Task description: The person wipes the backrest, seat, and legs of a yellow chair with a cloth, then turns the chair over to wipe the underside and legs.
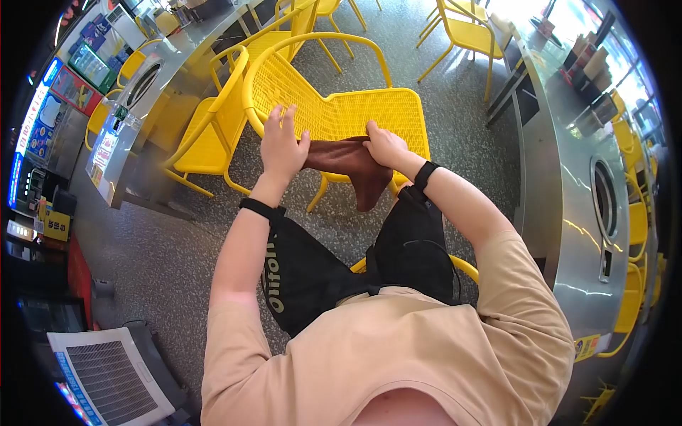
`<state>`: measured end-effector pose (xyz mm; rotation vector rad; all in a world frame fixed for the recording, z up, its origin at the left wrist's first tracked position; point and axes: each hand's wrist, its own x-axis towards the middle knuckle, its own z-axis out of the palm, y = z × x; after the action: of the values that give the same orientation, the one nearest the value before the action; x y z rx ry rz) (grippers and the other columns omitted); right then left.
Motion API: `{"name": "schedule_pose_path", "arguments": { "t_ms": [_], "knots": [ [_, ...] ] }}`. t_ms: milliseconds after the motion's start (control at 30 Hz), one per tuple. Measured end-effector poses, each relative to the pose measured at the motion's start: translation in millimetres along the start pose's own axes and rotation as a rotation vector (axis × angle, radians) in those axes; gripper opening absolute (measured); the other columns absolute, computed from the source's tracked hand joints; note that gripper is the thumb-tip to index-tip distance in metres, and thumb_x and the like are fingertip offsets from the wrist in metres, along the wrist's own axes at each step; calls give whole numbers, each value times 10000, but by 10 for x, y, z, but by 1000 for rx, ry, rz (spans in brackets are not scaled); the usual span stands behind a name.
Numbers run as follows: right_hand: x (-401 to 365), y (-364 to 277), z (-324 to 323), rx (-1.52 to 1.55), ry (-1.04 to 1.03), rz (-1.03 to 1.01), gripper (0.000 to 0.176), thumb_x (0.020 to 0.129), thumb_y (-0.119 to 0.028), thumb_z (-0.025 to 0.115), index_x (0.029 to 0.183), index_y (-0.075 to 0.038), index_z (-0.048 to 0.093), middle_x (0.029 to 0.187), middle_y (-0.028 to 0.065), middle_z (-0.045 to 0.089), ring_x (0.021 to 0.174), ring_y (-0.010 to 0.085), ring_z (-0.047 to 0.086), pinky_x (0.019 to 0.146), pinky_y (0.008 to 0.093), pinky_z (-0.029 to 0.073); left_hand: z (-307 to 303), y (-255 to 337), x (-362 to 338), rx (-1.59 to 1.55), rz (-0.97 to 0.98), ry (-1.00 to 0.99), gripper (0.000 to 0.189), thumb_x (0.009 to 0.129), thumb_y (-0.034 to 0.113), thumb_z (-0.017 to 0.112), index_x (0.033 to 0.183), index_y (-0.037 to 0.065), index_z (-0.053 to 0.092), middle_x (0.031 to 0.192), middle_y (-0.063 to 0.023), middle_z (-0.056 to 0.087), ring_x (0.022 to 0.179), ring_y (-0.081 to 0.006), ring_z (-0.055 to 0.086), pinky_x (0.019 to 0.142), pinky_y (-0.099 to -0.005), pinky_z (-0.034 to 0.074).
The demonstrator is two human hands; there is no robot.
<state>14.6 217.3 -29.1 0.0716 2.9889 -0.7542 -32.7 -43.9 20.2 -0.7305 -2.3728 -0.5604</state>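
A thin dark brown sock (pixel 349 157) is stretched sideways between my two hands, over the front of a yellow chair (pixel 376 106). Its foot part hangs down near my right knee. My left hand (pixel 284 148) holds one end by the thumb, with some fingers pointing up and apart. At the other end, my right hand (pixel 387 148) grips the brown fabric, its fingers bent over the upper edge. Each wrist wears a black band.
Another yellow chair (pixel 213 124) stands close on the left. Metal tables run along the left (pixel 153 106) and right (pixel 561 192) sides. A grey-and-white appliance with a grille (pixel 110 376) sits at lower left. Speckled floor (pixel 199 248) lies between them.
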Motion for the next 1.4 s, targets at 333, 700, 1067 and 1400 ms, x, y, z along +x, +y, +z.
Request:
{"name": "schedule_pose_path", "arguments": {
  "t_ms": [333, 700, 1067, 1400],
  "knots": [
    [60, 66, 69, -28, -77, 36, 353, 1004, -307, 594, 1212, -37, 500, 1159, 246, 692, 1118, 441, 648, 906, 537, 508, -80, -54, -310, 111, 304, -367, 273, 1008, 316, 565, 1036, 123, 757, 996, -60, 738, 1144, -241, 639, 1216, -601, 236],
    [-287, -825, 80, 50, -59, -338, 564, 969, -559, 594, 1129, -19, 610, 1169, 217, 669, 1153, 385, 637, 938, 505, 515, 106, -278, -44, 215, 205, -473, 401, 1016, 400, 509, 1048, 93, 766, 1145, -123, 729, 1219, -293, 616, 1204, -612, 242],
    [-220, -912, 297, 72, -152, -316, 564, 968, -594, 592, 1108, -48, 598, 944, 182, 727, 905, 388, 718, 765, 517, 552, -17, -689, 116, 244, 56, -440, 515, 1052, 427, 450, 916, 71, 796, 1046, -117, 729, 1198, -297, 595, 1205, -612, 228],
    [-383, -335, 198, 118, -211, -230, 579, 872, -619, 702, 1012, -60, 645, 903, 188, 712, 868, 408, 689, 758, 504, 523, -1, -589, 100, 270, 23, -417, 616, 1066, 465, 403, 833, 67, 811, 901, -119, 742, 1100, -307, 617, 1203, -641, 211]
  ]
}}
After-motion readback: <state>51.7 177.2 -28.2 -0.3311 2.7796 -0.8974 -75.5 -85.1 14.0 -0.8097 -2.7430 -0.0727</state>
